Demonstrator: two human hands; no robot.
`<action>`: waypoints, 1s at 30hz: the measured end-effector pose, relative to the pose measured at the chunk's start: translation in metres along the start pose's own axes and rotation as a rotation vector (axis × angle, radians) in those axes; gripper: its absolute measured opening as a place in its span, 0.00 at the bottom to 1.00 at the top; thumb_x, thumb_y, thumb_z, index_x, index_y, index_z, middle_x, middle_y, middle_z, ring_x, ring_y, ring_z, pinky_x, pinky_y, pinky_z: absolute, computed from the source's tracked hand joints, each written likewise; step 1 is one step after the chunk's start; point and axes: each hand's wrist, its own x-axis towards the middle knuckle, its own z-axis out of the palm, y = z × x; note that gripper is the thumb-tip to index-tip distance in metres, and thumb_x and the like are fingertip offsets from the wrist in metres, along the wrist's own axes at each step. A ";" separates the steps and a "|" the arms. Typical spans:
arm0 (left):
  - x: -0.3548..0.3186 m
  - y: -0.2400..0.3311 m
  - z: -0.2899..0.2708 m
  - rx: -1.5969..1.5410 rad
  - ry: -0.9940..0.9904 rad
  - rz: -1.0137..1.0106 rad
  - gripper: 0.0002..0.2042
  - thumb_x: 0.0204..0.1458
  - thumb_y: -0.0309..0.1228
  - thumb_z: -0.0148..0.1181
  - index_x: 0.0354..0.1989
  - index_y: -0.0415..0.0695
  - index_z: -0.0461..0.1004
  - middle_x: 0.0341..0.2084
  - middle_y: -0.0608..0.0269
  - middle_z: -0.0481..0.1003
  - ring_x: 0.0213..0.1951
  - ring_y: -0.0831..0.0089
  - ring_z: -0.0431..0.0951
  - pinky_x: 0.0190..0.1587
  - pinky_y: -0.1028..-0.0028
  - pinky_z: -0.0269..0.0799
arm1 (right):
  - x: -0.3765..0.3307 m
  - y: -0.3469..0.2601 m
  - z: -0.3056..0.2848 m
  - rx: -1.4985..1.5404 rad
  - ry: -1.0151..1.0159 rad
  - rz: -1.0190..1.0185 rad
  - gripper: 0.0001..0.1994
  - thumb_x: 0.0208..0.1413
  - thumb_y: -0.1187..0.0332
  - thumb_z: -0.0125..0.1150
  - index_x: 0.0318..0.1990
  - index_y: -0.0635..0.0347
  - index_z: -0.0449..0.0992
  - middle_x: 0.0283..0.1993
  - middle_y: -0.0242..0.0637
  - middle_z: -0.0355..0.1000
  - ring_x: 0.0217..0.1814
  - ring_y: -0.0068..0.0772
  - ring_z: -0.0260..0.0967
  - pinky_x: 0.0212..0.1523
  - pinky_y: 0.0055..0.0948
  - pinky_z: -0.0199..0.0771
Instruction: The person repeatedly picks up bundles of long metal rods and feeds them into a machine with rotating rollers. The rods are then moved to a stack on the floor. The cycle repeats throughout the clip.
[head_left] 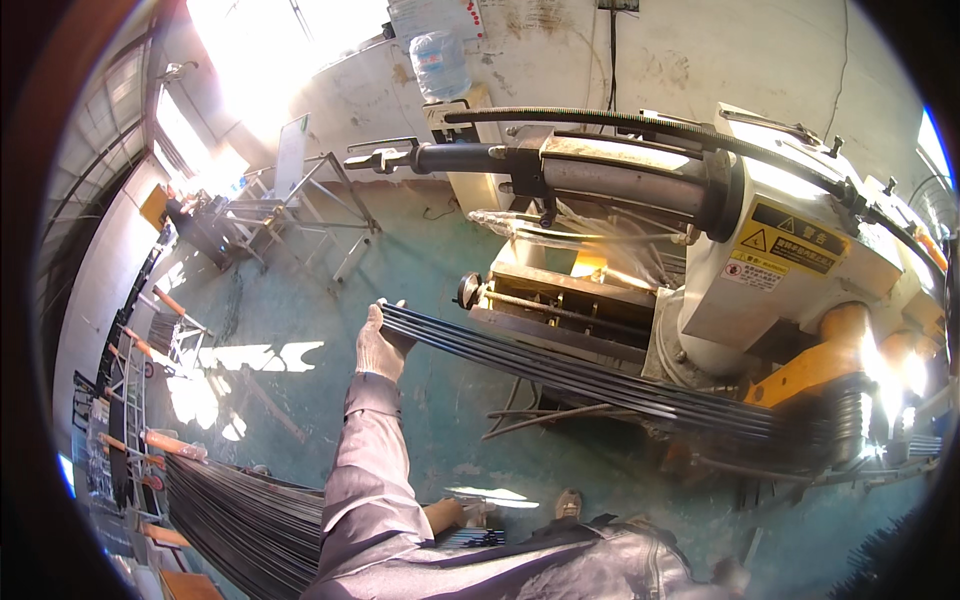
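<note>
On the right half of the view stands the large bending machine [760,260], white and yellow, with a long dark cylinder along its top and black hoses arching over it. Below and left of it spreads the green concrete floor [400,290], open between the machine and the metal racks [290,200] near the bright doorway at the far wall. At lower left a big stack of dark steel rods [240,520] lies slanting, close beside the person's grey sleeve. Across the middle runs the bundle of thin dark rods [560,370], its far end in the machine's yellow jaws at right, its near end reaching left over open floor. The left hand [382,345], gloved, is closed around that free end, fingers wrapped over the top of the bundle. The right hand is hidden low in the view, so its grip cannot be told.
</note>
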 end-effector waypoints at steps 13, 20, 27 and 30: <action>0.033 0.014 -0.046 0.228 -0.003 -0.061 0.33 0.81 0.59 0.49 0.76 0.43 0.74 0.66 0.56 0.82 0.65 0.57 0.83 0.72 0.54 0.78 | -0.064 -0.104 -0.135 1.526 0.121 0.557 0.19 0.68 0.55 0.66 0.46 0.64 0.90 0.37 0.34 0.87 0.35 0.28 0.81 0.37 0.33 0.79; -0.027 -0.061 -0.032 0.063 0.270 -0.006 0.33 0.79 0.53 0.56 0.75 0.33 0.71 0.72 0.46 0.76 0.70 0.48 0.79 0.76 0.48 0.76 | -0.039 -0.074 -0.131 1.508 0.004 0.583 0.20 0.69 0.53 0.67 0.45 0.65 0.91 0.38 0.37 0.88 0.38 0.30 0.84 0.40 0.33 0.81; -0.132 -0.247 -0.008 -0.007 0.499 -0.192 0.33 0.78 0.57 0.54 0.74 0.40 0.74 0.72 0.48 0.77 0.73 0.48 0.76 0.75 0.46 0.73 | 0.033 0.001 -0.100 1.373 -0.202 0.598 0.19 0.71 0.54 0.65 0.44 0.63 0.90 0.36 0.38 0.87 0.34 0.31 0.83 0.37 0.34 0.80; -0.197 -0.296 0.026 0.054 0.167 -0.572 0.25 0.80 0.53 0.48 0.71 0.50 0.79 0.62 0.53 0.86 0.67 0.52 0.82 0.70 0.46 0.77 | 0.077 0.037 -0.089 0.997 -0.181 0.380 0.22 0.69 0.53 0.65 0.46 0.66 0.91 0.41 0.46 0.90 0.43 0.41 0.89 0.49 0.39 0.85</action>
